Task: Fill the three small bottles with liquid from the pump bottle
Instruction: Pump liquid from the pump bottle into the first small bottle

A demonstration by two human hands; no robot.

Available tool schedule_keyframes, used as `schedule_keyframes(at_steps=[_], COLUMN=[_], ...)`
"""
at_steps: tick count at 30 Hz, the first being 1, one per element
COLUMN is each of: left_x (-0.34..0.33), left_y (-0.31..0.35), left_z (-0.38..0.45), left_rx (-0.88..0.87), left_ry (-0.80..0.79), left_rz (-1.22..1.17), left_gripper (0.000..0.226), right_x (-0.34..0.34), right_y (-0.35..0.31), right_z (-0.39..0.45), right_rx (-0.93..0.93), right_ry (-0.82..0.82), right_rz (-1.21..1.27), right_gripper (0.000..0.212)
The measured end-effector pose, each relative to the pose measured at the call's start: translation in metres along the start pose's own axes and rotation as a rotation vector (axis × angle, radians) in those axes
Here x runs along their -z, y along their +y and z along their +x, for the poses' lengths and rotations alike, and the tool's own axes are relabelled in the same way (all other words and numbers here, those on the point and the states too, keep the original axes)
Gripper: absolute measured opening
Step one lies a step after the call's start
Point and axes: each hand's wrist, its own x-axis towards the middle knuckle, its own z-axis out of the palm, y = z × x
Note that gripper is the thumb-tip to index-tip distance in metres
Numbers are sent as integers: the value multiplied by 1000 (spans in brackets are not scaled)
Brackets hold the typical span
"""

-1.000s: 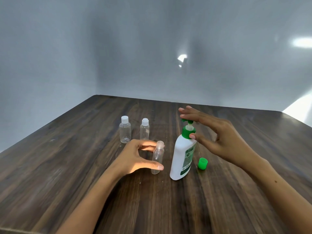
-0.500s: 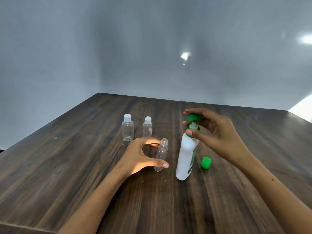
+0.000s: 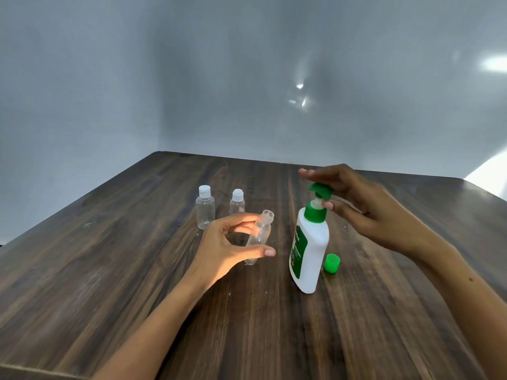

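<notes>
Dark wood grain covers the tabletop (image 3: pixel 109 270), whose near edge and both sides run out of frame. Behind it stands a plain grey wall (image 3: pixel 247 78) with a few blurred light spots.

At about 3 o'clock of the scene's centre stands the white pump bottle (image 3: pixel 310 250), leaning slightly, its green label too blurred to read. The right hand (image 3: pixel 373 212) is over its green pump head (image 3: pixel 320 191): straight fingers lie across the top, the thumb tip touches the neck below, and the nozzle end is partly covered by them.

The left hand (image 3: pixel 227 242) curls round a clear, uncapped small bottle (image 3: pixel 258 237), pinching it between thumb and fingers; the bottle tilts with its open mouth toward the pump, and its lower end is hidden behind the thumb. Whether it touches the wood cannot be told.

At 11 o'clock, well behind that hand, two capped small bottles (image 3: pixel 205 211) (image 3: pixel 237 202) stand upright side by side; the right one's base is hidden by fingers.

Just beside the pump bottle, at its 4 o'clock, lies a small green cap (image 3: pixel 331 264).
</notes>
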Motion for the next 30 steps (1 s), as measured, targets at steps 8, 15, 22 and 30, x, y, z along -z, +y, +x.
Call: schedule_keyframes(at_steps=[8,15,22,30], left_x=[-7,-21,-14,-16], left_y=[25,40,42,44], left_z=[4,5,7,10], left_rx=[7,8,39,16], left_ry=[129,164,193,177], left_rz=[-101,-45,-84,-81], left_gripper=[45,58,55,60], right_x=[1,-15,-25,-33], right_y=[-9,-13,-16,-16], right_z=[11,7,6,2], right_rx=[-108,-71,13,-24], right_ry=[227,354,238,162], right_rz=[-70,-251,-271,-385], right_gripper=[32,35,35,49])
